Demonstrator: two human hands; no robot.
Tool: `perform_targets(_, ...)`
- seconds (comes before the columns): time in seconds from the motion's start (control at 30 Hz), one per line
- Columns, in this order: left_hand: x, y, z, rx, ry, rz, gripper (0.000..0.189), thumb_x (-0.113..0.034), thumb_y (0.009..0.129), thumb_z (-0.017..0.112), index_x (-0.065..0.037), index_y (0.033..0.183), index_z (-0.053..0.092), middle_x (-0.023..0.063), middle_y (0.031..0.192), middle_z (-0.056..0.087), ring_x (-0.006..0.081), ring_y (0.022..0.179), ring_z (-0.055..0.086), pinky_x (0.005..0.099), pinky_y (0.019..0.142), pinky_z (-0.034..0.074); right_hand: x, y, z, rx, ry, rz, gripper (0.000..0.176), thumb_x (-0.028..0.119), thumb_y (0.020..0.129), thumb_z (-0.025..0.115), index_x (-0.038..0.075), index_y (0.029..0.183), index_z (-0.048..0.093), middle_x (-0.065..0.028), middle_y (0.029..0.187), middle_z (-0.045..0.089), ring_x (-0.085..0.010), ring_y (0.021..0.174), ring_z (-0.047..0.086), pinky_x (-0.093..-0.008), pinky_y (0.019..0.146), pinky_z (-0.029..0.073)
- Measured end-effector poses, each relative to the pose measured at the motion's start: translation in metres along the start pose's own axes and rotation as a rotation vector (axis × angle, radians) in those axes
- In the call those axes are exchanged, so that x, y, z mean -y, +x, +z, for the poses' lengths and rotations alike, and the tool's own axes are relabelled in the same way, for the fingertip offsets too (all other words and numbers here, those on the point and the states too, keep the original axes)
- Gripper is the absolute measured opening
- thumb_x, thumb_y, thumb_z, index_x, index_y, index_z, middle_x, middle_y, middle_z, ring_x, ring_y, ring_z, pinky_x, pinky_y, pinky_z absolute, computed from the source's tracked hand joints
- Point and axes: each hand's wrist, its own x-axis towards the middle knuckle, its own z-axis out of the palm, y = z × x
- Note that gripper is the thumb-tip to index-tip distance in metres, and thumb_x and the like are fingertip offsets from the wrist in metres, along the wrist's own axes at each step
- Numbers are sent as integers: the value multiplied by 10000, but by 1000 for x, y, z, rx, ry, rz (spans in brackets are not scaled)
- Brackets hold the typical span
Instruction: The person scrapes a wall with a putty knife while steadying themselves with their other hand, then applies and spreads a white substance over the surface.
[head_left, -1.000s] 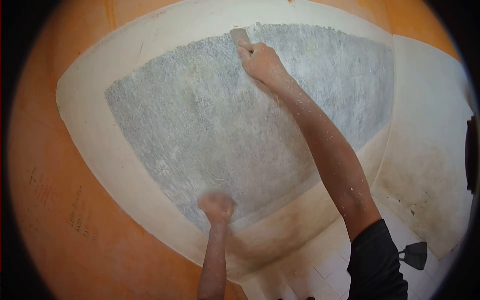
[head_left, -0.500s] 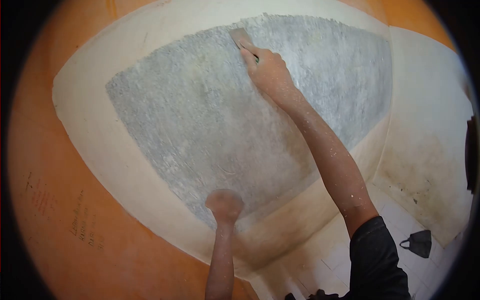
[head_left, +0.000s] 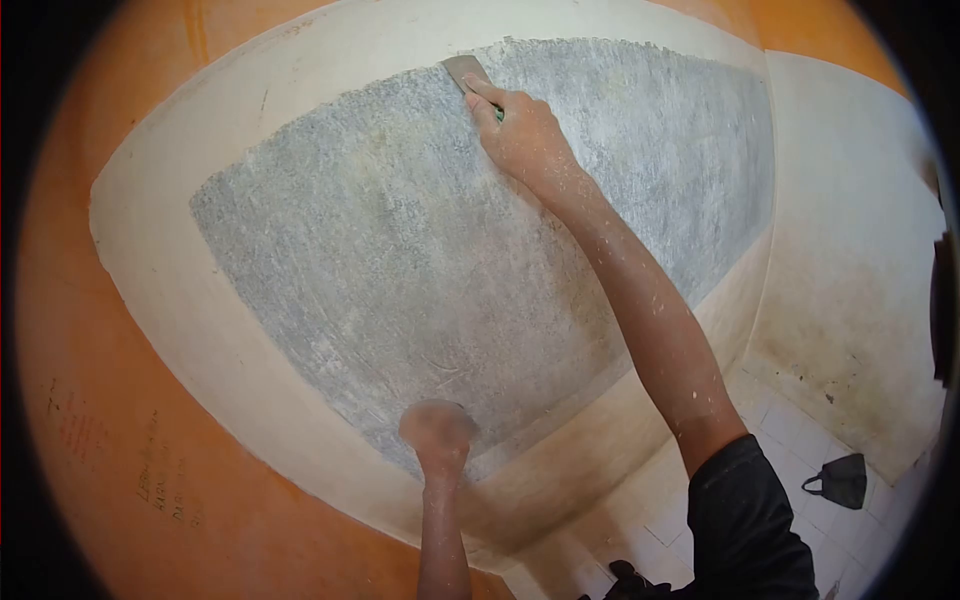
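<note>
My right hand [head_left: 525,138] is wrapped round a scraper [head_left: 465,72] with a flat metal blade; a bit of green shows at its handle. The blade lies against the wall at the upper border of a large grey, rough patch [head_left: 380,230], where the pale paint [head_left: 270,95] begins. Lower down, my left hand [head_left: 438,440] is in front of the patch's bottom corner. Its fingers are blurred, so I cannot make out their shape or anything in them. Pale specks dot both forearms.
Orange wall [head_left: 230,510] with handwriting surrounds the pale area on the left. An adjoining pale, stained wall [head_left: 850,260] meets it at a corner on the right. Below, a dark bag-like object with a loop [head_left: 838,482] lies on the white tiled floor [head_left: 790,425].
The scraper and my right hand have shifted slightly left, staying near the patch's upper border. My left hand appears a little lower. The whole view has moved slightly too.
</note>
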Motion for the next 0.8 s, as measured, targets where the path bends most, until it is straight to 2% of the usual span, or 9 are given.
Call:
perform_targets(0.1, -9, -4, -1, -3, 0, -55, 137, -103, 787, 638, -152, 900, 699, 79, 1013, 517, 289, 1002, 484, 451, 892, 328, -19, -23, -4, 57, 48, 53, 422, 363, 1035, 469, 154, 1377, 600, -91, 690, 686, -144, 517, 537, -304, 537, 476)
perform_targets(0.17, -17, -10, 4, -26, -78, -139, 147, -111, 816, 638, -126, 945, 707, 103, 1032, 505, 301, 1025, 474, 452, 929, 336, -31, -65, 4, 112, 59, 147, 406, 349, 1021, 484, 137, 1341, 614, -198, 685, 667, -324, 569, 647, -414, 576, 514)
perform_targets(0.27, -16, -26, 14, 6, -124, -224, 182, -104, 831, 632, -115, 994, 712, 119, 1055, 497, 302, 1037, 471, 438, 952, 344, -48, -115, 15, 31, 68, 55, 387, 321, 1017, 519, 147, 1352, 607, -180, 622, 625, -269, 483, 581, -395, 533, 472)
perform_targets(0.5, -27, -35, 23, -29, -182, -314, 179, -80, 866, 621, -89, 1023, 707, 127, 1063, 489, 295, 1043, 476, 410, 941, 387, -55, -99, 3, 81, 165, 61, 388, 272, 1005, 557, 186, 1383, 584, -181, 630, 624, -307, 478, 540, -410, 541, 461)
perform_targets(0.57, -28, -38, 26, -37, -159, -345, 167, -76, 879, 625, -80, 1025, 704, 130, 1069, 483, 291, 1025, 488, 395, 920, 413, -78, -157, 14, 104, 163, 68, 402, 235, 991, 577, 186, 1390, 578, -207, 797, 685, -366, 623, 620, -412, 616, 497)
perform_targets(0.63, -32, -43, 24, -38, -212, -413, 173, -73, 879, 625, -82, 1033, 704, 129, 1076, 480, 288, 1023, 491, 390, 912, 419, -108, -237, 37, -36, 150, -37, 414, 200, 974, 600, 183, 1388, 581, -244, 995, 687, -408, 829, 666, -413, 710, 519)
perform_targets(0.7, -33, -54, 29, -52, -268, -486, 179, -69, 879, 625, -83, 1040, 703, 128, 1083, 476, 285, 1021, 494, 386, 903, 425, -113, -288, 44, 57, 253, 97, 424, 185, 973, 603, 187, 1395, 573, -276, 1140, 642, -439, 984, 647, -424, 785, 523)
perform_targets(0.73, -28, -58, 34, -39, -245, -474, 182, -71, 886, 622, -84, 1048, 702, 125, 1080, 477, 277, 1022, 497, 374, 888, 434, -107, -275, 43, 57, 267, 90, 424, 185, 973, 603, 187, 1395, 573, -276, 1140, 642, -439, 984, 647, -424, 785, 523)
perform_targets(0.8, -23, -67, 37, -16, -210, -460, 185, -72, 892, 618, -85, 1057, 700, 121, 1077, 477, 270, 1023, 500, 363, 873, 443, -92, -243, 34, 21, 211, 33, 436, 187, 969, 611, 188, 1402, 566, -268, 976, 668, -429, 840, 652, -422, 716, 517)
